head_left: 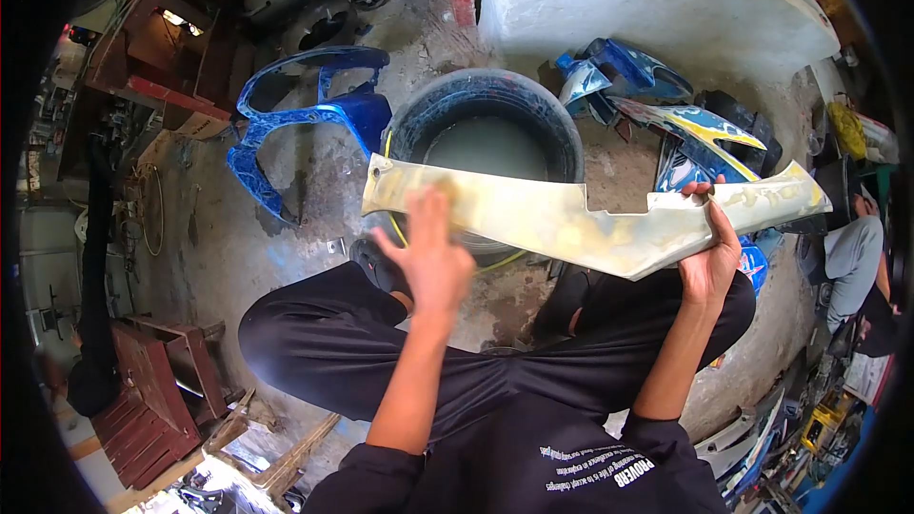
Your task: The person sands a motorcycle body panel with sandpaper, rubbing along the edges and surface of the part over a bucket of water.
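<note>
A long, pale cream and yellowish motorcycle body panel (543, 214) lies slantwise before me, above my knees and over the near rim of a black tub. My right hand (709, 257) grips its lower edge toward the right end, the thumb on the face and the other fingertips at the upper edge. At the panel's left end, my left hand (433, 252) is blurred by motion. Its fingers are stretched out against the surface, with the thumb apart. A brownish smear shows by these fingertips; whether something lies under them, I cannot tell. Cloudy water (486, 148) stands in the tub (562, 124).
Left of the tub, a blue curved fairing frame (276, 114) rests on the concrete floor. More blue, white and yellow fairings (700, 124) lie at the right by a pale wall (628, 0). A wooden bench (157, 400) stands lower left. Another person's leg (852, 257) shows far right.
</note>
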The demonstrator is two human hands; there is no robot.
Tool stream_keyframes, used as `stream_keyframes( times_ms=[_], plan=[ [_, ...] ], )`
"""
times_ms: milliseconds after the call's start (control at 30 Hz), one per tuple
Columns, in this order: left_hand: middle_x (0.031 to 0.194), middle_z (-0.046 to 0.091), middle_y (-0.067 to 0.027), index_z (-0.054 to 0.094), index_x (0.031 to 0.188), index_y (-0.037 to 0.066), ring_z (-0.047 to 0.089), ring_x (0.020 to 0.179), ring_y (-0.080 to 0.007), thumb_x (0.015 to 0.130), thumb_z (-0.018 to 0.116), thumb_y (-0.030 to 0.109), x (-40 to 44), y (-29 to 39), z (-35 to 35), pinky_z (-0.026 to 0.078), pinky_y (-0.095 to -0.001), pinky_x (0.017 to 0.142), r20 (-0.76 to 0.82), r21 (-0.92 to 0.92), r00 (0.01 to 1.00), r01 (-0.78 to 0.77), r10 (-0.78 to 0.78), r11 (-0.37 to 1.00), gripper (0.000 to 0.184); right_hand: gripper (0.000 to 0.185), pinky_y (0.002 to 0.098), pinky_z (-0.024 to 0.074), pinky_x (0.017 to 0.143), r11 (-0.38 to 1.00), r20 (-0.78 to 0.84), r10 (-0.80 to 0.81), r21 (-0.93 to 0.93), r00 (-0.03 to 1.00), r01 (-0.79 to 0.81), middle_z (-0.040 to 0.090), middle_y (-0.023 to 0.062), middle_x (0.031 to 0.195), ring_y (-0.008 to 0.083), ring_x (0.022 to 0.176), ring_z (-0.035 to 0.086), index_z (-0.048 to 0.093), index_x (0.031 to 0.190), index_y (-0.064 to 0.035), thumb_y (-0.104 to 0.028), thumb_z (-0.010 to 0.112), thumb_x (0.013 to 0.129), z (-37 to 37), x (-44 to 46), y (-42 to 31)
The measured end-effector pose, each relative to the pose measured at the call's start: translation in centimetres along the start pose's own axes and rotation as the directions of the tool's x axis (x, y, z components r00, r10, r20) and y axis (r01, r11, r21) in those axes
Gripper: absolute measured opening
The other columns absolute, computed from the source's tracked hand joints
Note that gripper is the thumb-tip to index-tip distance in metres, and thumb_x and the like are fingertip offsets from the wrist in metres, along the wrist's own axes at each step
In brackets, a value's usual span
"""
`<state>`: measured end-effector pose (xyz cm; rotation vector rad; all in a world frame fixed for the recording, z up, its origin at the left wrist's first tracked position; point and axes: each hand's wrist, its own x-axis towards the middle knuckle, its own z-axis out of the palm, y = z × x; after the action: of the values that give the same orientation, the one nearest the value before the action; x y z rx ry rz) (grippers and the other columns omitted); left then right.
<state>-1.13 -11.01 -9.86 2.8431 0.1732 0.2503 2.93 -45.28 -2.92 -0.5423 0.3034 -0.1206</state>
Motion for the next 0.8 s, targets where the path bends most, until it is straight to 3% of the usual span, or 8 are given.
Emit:
stream_keyframes(
  times_ms=[133,200,333,500,533,600,667,800],
  plan=[
    [0.156,0.046,-0.008,0.048,0.147,0.006,0.04,0.146,-0.023,0.072,0.058,0.003,0.5,-1.4,1.5,0.005,-0.0676,0.117,-0.028,-0.053,0.967,0.25,-0.252,0.967,0.076,0.051,0.0505,0.0418,0.11,1.0,-0.003,-0.02,0.01,1.0,0.02,0.061,0.0125,0.118,0.0282,0.119,0.056,0.045,0.141,-0.0041,0.004,0.059,0.093,0.5,-0.1,0.4],
    [0.155,0.046,-0.0098,0.049,0.146,0.003,0.042,0.145,-0.0231,0.073,0.059,0.004,-0.6,2.2,0.9,0.007,-0.0653,0.119,-0.042,-0.3,0.988,-0.152,0.146,0.942,0.073,0.051,0.0504,0.0419,0.11,1.0,0.0,-0.022,0.013,1.0,0.022,0.061,0.0124,0.118,0.0282,0.119,0.056,0.045,0.141,-0.0041,0.004,0.059,0.093,0.3,0.0,0.4],
    [0.154,0.048,-0.01,0.05,0.144,0.003,0.042,0.145,-0.0231,0.073,0.063,0.007,-1.3,4.0,-0.1,0.009,-0.0665,0.118,0.006,-0.363,0.955,-0.275,0.297,0.89,0.072,0.051,0.0496,0.0421,0.11,1.0,-0.004,0.002,0.029,1.0,-0.002,0.061,0.0121,0.118,0.0282,0.119,0.056,0.044,0.141,-0.0039,0.004,0.059,0.093,0.5,0.0,0.1],
    [0.153,0.049,-0.0121,0.05,0.145,0.003,0.042,0.145,-0.0237,0.077,0.059,0.001,1.3,-2.0,0.8,0.006,-0.0666,0.117,-0.03,-0.087,0.986,0.16,-0.163,0.983,0.068,0.051,0.0495,0.0423,0.11,1.0,-0.012,-0.011,0.012,1.0,0.011,0.061,0.012,0.118,0.0281,0.119,0.056,0.044,0.142,-0.0044,0.004,0.058,0.093,0.3,0.0,0.1],
    [0.153,0.049,-0.0121,0.05,0.145,0.003,0.042,0.145,-0.0237,0.077,0.059,0.001,1.0,-1.8,1.1,0.006,-0.0666,0.117,-0.031,-0.083,0.986,0.16,-0.163,0.984,0.068,0.052,0.0496,0.0423,0.11,1.0,-0.011,-0.012,0.007,1.0,0.012,0.061,0.012,0.118,0.0282,0.119,0.056,0.044,0.142,-0.0045,0.004,0.058,0.093,0.2,0.0,0.2],
    [0.152,0.05,-0.0104,0.05,0.146,0.006,0.041,0.145,-0.023,0.086,0.059,0.002,0.5,0.8,0.7,0.004,-0.0621,0.119,-0.011,-0.318,0.997,0.067,-0.075,0.946,0.061,0.051,0.0496,0.0424,0.109,1.0,-0.01,-0.014,0.013,1.0,0.014,0.061,0.012,0.118,0.0281,0.12,0.055,0.044,0.142,-0.0048,0.004,0.058,0.093,0.3,0.1,0.3],
    [0.152,0.051,-0.0112,0.05,0.146,0.006,0.042,0.145,-0.0224,0.085,0.06,0.003,-1.2,3.9,0.3,0.006,-0.0613,0.119,-0.041,-0.48,0.97,-0.228,0.238,0.847,0.061,0.051,0.0497,0.0424,0.109,1.0,-0.012,-0.02,0.013,1.0,0.02,0.061,0.012,0.118,0.0281,0.12,0.055,0.044,0.142,-0.005,0.004,0.058,0.093,0.5,0.0,0.3],
    [0.151,0.05,-0.0127,0.049,0.146,0.006,0.043,0.144,-0.0233,0.084,0.06,0.003,-1.3,3.4,-0.2,0.009,-0.0597,0.119,-0.009,-0.403,0.929,-0.342,0.37,0.849,0.063,0.051,0.0499,0.042,0.11,1.0,-0.014,0.009,0.025,1.0,-0.008,0.061,0.0119,0.118,0.0279,0.12,0.055,0.044,0.142,-0.0057,0.003,0.058,0.093,0.7,-0.1,0.1]
  ],
)
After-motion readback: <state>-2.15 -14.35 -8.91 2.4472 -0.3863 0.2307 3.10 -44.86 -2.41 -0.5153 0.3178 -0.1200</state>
